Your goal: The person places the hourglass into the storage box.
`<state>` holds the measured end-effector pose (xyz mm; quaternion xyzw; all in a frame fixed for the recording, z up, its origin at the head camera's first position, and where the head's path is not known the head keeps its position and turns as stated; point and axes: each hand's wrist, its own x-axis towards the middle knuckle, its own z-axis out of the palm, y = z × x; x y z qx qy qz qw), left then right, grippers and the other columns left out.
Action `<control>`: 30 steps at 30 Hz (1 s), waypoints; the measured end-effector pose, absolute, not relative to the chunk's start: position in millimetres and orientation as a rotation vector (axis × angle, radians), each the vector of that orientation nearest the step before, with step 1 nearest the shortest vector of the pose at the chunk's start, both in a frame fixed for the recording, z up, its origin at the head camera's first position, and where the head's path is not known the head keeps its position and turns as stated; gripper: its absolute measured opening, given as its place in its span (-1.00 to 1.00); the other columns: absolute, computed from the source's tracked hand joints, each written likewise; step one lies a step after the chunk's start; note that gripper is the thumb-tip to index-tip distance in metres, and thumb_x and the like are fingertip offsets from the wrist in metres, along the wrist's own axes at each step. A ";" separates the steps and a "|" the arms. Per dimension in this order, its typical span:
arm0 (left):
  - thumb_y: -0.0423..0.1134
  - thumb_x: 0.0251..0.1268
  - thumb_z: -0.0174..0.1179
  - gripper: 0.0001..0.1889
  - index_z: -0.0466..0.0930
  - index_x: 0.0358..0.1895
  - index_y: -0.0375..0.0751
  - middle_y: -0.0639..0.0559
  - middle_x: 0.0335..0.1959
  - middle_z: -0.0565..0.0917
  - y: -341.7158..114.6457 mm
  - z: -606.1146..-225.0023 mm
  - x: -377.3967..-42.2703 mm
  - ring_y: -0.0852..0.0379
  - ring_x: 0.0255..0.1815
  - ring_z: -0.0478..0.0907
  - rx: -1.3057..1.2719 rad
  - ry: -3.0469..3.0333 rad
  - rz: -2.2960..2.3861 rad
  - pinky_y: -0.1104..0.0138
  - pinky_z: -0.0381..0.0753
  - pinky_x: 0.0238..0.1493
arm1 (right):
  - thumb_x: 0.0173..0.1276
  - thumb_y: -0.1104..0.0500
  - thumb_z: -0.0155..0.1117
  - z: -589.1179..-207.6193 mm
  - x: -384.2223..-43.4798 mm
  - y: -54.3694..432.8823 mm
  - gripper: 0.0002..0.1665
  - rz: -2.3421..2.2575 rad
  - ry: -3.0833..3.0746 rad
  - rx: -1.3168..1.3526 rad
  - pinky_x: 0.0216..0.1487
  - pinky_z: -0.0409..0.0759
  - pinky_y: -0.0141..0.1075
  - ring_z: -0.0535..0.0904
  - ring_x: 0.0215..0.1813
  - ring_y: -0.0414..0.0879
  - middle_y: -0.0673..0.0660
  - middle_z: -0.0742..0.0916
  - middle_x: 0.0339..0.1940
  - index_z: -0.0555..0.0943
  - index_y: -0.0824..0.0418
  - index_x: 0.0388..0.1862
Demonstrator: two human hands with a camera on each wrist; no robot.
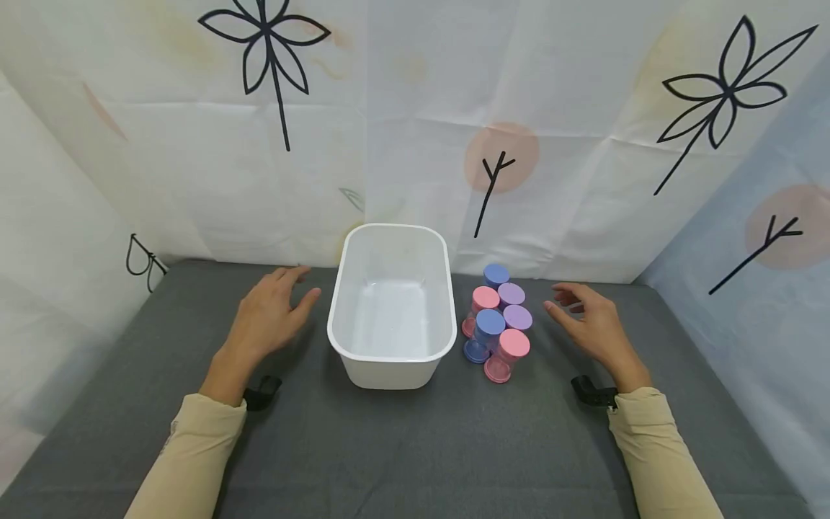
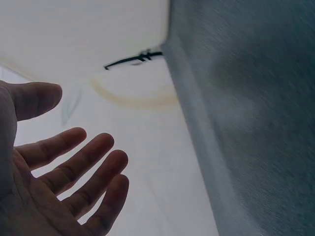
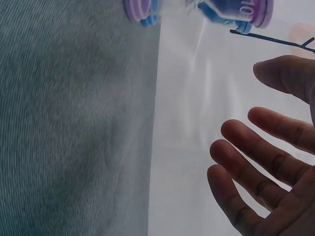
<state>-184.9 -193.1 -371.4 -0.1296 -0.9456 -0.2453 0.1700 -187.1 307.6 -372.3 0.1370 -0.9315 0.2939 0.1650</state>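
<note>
A white plastic tub (image 1: 389,371) with rounded corners stands upright on the dark grey cloth, its inside bare. To its right several sand timers cluster closely, with pink (image 1: 514,344), blue (image 1: 490,322) and purple (image 1: 517,317) end caps; the rear ones are partly hidden. My left hand (image 1: 267,315) hovers left of the tub, fingers relaxed and holding nothing. On the other side, my right hand (image 1: 595,328) is held beside the timers, apart from them, with loosely bent fingers. The right wrist view catches a purple-capped timer (image 3: 263,11) beyond the thumb.
Grey cloth (image 1: 389,454) covers the table. A pale fabric backdrop (image 1: 415,144) with leaf and twig drawings rises right behind the tub and timers, and more fabric bounds the left and right sides. Both wrists wear black straps.
</note>
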 end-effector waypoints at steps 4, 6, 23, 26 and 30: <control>-0.02 0.58 0.08 -0.47 0.44 0.38 -0.34 -0.28 0.15 0.60 -188.3 -362.8 -180.0 -0.29 0.15 0.53 -0.388 -2.679 -0.834 -0.23 0.48 0.04 | 0.44 0.18 0.37 -372.1 -186.5 305.1 -0.55 0.883 -2.662 0.388 0.02 0.58 0.22 0.64 -0.01 0.26 0.35 0.71 -0.06 0.57 0.37 0.21; 0.00 0.60 0.04 -0.45 0.40 0.42 -0.32 -0.27 0.15 0.60 -185.6 -358.0 -177.3 -0.27 0.16 0.53 -0.403 -2.667 -0.895 -0.22 0.46 0.07 | 0.45 0.18 0.36 -371.9 -186.3 304.2 -0.55 0.896 -2.673 0.380 0.03 0.59 0.22 0.64 -0.02 0.25 0.34 0.71 -0.06 0.57 0.35 0.23; 0.41 0.41 0.00 0.03 -0.17 0.66 -0.20 -0.13 0.62 0.08 -147.7 -324.9 -138.7 -0.18 0.56 0.14 -0.610 -2.878 -0.811 -0.18 0.27 0.38 | 0.47 0.15 0.34 -371.0 -185.6 301.1 -0.54 0.950 -2.706 0.384 0.05 0.58 0.20 0.66 -0.02 0.25 0.33 0.73 -0.06 0.56 0.33 0.25; 0.46 0.35 0.02 0.12 -0.21 0.65 -0.26 -0.15 0.64 0.00 -141.5 -325.4 -135.2 -0.18 0.57 0.11 -0.616 -2.902 -0.772 -0.17 0.28 0.38 | 0.47 0.15 0.35 -370.9 -185.5 300.9 -0.53 0.948 -2.711 0.382 0.06 0.58 0.20 0.66 -0.02 0.25 0.33 0.73 -0.05 0.56 0.33 0.26; 0.56 0.24 0.03 0.23 -0.28 0.65 -0.27 -0.17 0.66 -0.11 -135.7 -327.4 -132.8 -0.19 0.60 0.04 -0.572 -2.941 -0.731 -0.17 0.27 0.39 | 0.47 0.15 0.35 -370.6 -185.2 300.6 -0.53 0.940 -2.720 0.389 0.07 0.57 0.20 0.66 -0.01 0.24 0.33 0.73 -0.04 0.55 0.33 0.26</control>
